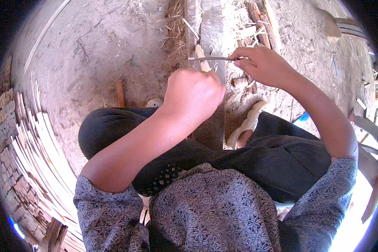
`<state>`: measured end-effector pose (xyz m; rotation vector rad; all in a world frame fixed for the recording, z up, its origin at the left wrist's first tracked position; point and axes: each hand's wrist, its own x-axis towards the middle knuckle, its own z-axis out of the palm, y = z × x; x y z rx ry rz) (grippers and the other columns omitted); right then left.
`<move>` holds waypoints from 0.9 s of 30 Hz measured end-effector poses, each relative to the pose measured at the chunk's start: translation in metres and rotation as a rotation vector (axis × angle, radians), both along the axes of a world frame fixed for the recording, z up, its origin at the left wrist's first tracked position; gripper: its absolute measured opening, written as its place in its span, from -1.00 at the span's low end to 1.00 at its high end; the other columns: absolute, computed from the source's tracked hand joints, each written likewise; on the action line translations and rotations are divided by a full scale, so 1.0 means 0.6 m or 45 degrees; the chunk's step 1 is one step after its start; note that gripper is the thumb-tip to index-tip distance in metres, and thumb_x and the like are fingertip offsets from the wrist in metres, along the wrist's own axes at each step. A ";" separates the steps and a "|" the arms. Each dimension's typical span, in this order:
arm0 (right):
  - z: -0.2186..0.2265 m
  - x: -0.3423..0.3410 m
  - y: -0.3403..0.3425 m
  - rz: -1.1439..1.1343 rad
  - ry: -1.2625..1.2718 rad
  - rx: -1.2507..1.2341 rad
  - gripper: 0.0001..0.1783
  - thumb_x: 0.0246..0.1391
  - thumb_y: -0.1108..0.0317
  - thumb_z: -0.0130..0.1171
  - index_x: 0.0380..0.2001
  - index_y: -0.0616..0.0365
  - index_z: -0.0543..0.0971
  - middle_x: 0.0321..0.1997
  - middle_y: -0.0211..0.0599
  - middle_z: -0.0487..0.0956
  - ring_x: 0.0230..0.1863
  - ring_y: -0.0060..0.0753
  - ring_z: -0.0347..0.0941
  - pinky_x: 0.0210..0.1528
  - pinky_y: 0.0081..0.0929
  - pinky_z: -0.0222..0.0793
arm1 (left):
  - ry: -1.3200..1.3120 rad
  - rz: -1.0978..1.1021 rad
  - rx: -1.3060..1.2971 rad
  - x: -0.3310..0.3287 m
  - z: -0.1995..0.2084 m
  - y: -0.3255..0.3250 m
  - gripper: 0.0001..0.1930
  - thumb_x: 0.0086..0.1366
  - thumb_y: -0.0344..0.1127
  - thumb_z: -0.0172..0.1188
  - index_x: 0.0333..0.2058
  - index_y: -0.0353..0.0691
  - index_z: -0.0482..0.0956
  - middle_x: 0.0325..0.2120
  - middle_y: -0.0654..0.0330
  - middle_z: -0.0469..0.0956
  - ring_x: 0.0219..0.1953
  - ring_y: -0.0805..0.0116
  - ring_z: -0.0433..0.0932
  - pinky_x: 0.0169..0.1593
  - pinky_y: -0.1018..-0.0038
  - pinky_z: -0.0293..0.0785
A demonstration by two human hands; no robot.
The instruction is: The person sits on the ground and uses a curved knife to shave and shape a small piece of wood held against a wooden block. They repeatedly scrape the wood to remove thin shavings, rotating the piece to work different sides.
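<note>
My left hand (194,91) is closed in a fist over the plank (211,31). A short pale wooden stick (199,52) juts out from beyond its knuckles, its near end hidden by the fist. My right hand (262,66), to the right, pinches the end of a knife (214,59) with a narrow, slightly curved dark blade. That blade lies crosswise at the stick, just past my left knuckles; whether its edge bites into the wood I cannot tell.
Wood shavings (177,31) litter the dirt floor beside the plank, with split sticks (262,31) to its right. Long pale strips (42,147) lie at the far left near stacked bricks (6,126). A short brown wood piece (120,94) stands near my left knee.
</note>
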<state>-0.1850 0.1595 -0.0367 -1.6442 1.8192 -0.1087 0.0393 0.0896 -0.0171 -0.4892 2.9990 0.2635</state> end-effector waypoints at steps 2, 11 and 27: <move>0.001 0.011 0.000 -0.018 0.044 0.048 -0.73 0.31 0.17 0.06 -0.03 -0.01 0.60 -0.37 -0.10 0.66 -0.28 -0.02 0.63 -0.15 -0.13 0.48 | 0.088 -0.017 -0.046 0.003 -0.007 0.002 -0.82 0.06 -0.23 0.22 -0.59 -0.18 0.61 -0.73 0.18 0.57 -0.64 0.22 0.63 -0.55 0.30 0.54; -0.097 0.011 -0.076 -0.035 0.295 0.050 -0.70 0.32 0.13 0.00 -0.03 -0.06 0.60 -0.28 -0.09 0.68 -0.19 0.06 0.64 -0.12 -0.01 0.50 | 0.051 -0.034 0.052 -0.015 -0.012 0.001 -0.65 0.27 -0.06 0.19 -0.55 -0.22 0.58 -0.69 0.06 0.59 -0.61 0.08 0.64 -0.48 0.18 0.58; -0.083 0.000 -0.035 0.028 0.158 0.062 -0.66 0.34 0.07 -0.05 0.03 -0.08 0.55 -0.26 -0.05 0.67 -0.17 0.08 0.62 -0.11 0.01 0.47 | 0.055 -0.037 0.202 -0.004 -0.022 0.012 -0.65 0.23 -0.06 0.25 -0.57 -0.22 0.62 -0.68 0.04 0.59 -0.58 0.03 0.65 -0.44 0.17 0.59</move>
